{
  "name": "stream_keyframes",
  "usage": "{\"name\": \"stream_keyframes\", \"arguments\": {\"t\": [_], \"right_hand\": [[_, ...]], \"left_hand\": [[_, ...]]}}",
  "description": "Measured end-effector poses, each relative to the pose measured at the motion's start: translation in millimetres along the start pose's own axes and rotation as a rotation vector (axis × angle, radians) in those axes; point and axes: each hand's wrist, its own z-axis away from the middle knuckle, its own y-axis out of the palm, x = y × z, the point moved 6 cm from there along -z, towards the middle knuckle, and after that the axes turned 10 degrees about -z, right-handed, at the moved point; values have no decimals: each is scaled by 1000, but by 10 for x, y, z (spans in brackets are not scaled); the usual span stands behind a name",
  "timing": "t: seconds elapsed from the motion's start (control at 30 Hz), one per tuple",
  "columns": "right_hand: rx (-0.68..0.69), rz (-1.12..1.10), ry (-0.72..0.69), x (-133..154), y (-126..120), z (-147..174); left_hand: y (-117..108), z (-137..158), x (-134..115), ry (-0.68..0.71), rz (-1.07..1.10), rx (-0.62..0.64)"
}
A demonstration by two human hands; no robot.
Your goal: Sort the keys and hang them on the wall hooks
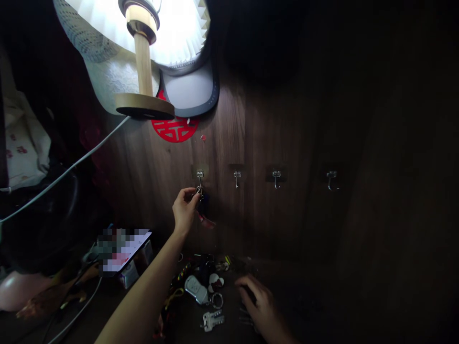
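Left hand (184, 211) pinches a silver metal key ring (198, 190) at the leftmost small, silver metal wall hook (200, 175).
Ring sits just below the hook, against a dark brown wood-grain panel (258, 220), with a thin reddish strip (207, 221) hanging beneath; whether it is looped on cannot be told. Right hand (260, 303), fingers curled, is low, to the right of an oval silver-grey remote fob (196, 289) and flat silver metal keys (213, 320); its grip cannot be told.
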Motion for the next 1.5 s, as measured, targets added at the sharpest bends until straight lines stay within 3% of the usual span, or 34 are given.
{"name": "stream_keyframes", "arguments": {"t": [0.53, 1.1, 1.3, 1.4, 1.5], "right_hand": [[-13, 32, -13, 12, -15, -8], [-23, 43, -8, -13, -19, -17], [-17, 61, -10, -22, -19, -22], [-24, 71, -9, -19, -30, -22], [-39, 72, -18, -5, -45, -21]], "left_hand": [[75, 434, 459, -147, -56, 149], [-368, 1020, 834, -192, -287, 406], [-390, 1410, 747, -132, -355, 598], [-325, 1692, 679, 8, -539, 739], [-276, 1947, 624, 157, -750, 793]]}}
